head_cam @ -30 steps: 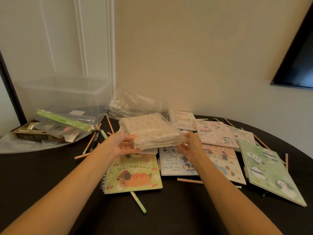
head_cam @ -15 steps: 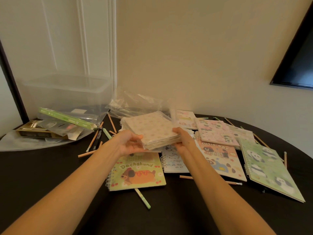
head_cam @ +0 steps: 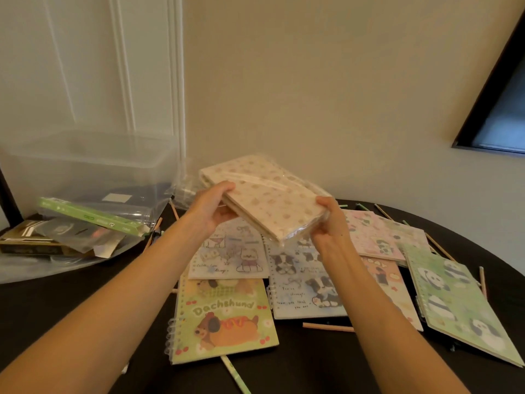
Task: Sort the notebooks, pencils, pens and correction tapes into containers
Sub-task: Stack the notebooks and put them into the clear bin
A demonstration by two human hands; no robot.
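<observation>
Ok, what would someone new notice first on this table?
The left hand and right hand hold a plastic-wrapped pack of pink notebooks above the middle of the dark table. Under it lie bright spiral notebooks, the green Dachshund notebook nearest, the panda notebook far right. A clear container stands back left.

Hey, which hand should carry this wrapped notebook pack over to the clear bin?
Left, probably. The left hand grips the pack on the edge nearer the clear bin, which stands off to the left. The right hand holds the far edge and would cross over.
</observation>
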